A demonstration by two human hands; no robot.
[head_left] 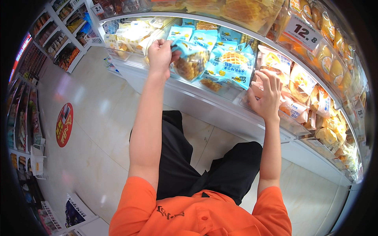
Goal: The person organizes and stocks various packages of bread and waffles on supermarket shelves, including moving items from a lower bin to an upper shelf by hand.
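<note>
My left hand [160, 56] is closed on the top edge of a blue waffle packet [191, 63], whose clear window shows the brown waffles inside. The packet tilts over the front of the lit shelf bin and looks slightly smeared by motion. Right of it, another blue waffle packet [231, 65] lies face up among several like it. My right hand [266, 93] rests at the bin's front edge beside the pink bread packets [274, 63], its fingers apart and curved, holding nothing that shows.
White and yellow packets [132, 33] fill the bin's left part. Yellow packets [328, 131] sit at its right end. An upper shelf [220, 19] of packaged cakes overhangs the bin, with a price card [301, 32]. Other store shelves [59, 33] stand left, across a tiled floor [90, 118].
</note>
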